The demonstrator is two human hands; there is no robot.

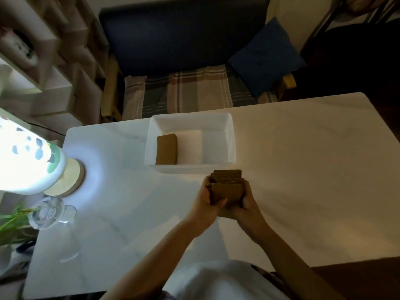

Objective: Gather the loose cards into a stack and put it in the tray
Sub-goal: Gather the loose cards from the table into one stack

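At far left, a lit lamp [32, 163] with a patterned shade is cut off by the frame edge, its glare washing out the pattern; its round base rests on the white table [303, 169] near the left corner. Just in front of it a clear glass vase [50, 212] is seen, the green leaves beside it blurred and partly cropped. Blurred shelving fills the upper left corner, its contents too smeared to be told.

A white tray [229, 135] is set near the table's far edge, left of centre. One brown stack of cards [166, 150] lies flat inside against the tray's left wall; the rest of the tray floor is bare.

Just in front of the tray's near right corner, a second bundle of brown cards [227, 187] is held. It is clasped from both sides, the left hand [207, 202] pressed to its left edge and the right hand [249, 204] to its right edge, fingers curled round it. The cards are uneven, their far edges stepped. Whether the bundle touches the table cannot be told; its underside is hidden by the hands.

To the right, the tabletop lies open up to its right edge. Beyond the far edge a dark bench with a plaid cloth and a blue cushion [266, 57] is seen.
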